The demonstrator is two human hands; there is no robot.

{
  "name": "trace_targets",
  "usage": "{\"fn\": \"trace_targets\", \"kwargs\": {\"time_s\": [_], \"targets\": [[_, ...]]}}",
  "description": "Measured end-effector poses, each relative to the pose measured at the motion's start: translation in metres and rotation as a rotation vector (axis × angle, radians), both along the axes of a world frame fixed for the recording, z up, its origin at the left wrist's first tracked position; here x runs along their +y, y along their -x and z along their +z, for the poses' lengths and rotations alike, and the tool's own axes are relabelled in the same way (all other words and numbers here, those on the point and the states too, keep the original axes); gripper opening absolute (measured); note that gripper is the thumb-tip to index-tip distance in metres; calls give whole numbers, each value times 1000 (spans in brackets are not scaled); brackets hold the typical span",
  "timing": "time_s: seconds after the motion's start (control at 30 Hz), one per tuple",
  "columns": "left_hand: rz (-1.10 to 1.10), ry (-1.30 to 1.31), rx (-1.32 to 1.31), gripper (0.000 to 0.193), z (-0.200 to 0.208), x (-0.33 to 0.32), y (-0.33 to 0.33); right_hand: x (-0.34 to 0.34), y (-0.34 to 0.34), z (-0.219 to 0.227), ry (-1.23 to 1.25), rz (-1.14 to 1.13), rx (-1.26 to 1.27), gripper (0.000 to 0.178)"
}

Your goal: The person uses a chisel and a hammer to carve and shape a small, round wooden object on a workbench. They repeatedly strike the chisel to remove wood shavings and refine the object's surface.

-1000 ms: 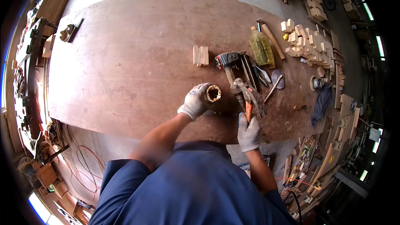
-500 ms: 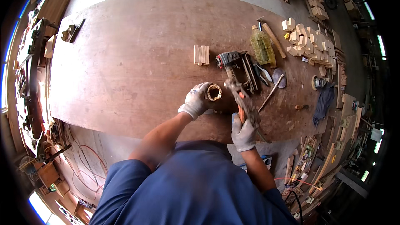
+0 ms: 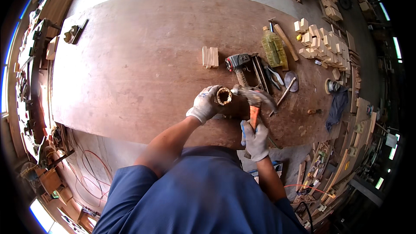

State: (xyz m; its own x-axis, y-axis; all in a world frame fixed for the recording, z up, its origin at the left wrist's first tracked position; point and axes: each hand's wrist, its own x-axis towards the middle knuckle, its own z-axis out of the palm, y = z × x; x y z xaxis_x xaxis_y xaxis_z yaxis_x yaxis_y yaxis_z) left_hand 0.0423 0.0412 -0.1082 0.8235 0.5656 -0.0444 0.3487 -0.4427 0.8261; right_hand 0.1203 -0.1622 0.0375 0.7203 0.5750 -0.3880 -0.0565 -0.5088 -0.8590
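Observation:
Both my hands wear pale work gloves. My left hand point(image 3: 205, 104) is closed around the side of a hollow cylinder point(image 3: 224, 103) with a rough, brown and cream rim; its dark opening faces up. My right hand point(image 3: 256, 142) grips the orange handle of a claw hammer point(image 3: 254, 113), close to the table's near edge. The hammer's head is level with the cylinder, just right of its rim; whether they touch, I cannot tell. Beyond the hammer lies a grey and black nail gun point(image 3: 236, 62), its lower part hidden behind the hammer head.
On the brown tabletop point(image 3: 130, 69) sit two small wood blocks point(image 3: 210, 57), a bottle of yellow liquid point(image 3: 272, 47), pliers point(image 3: 274, 75), a round disc point(image 3: 294, 82) and a dark cloth point(image 3: 338, 108). Many cut blocks point(image 3: 327, 45) are heaped far right; a hand plane point(image 3: 73, 34) rests far left.
The hammer has swung so its head lies more crosswise, nearer the cylinder's rim. My right hand has shifted slightly right and turned. The left hand and cylinder have barely moved.

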Motion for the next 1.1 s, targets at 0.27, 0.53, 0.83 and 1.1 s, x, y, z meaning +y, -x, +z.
{"fn": "trace_targets", "kwargs": {"time_s": [0.27, 0.53, 0.83, 1.1], "targets": [[-110, 4, -87, 69, 8, 11, 0, -67, -23, -73, -92, -636, 343, 34], [-290, 38, 92, 87, 8, 26, -8, -191, -144, -148, -171, -1106, 579, 32], [-132, 31, 47, 107, 27, 6, 10, -196, -153, -158, 898, -603, -421, 53], [-117, -44, -50, 82, 10, 4, -1, -94, -112, -118, 397, 25, -746, 24]]}}
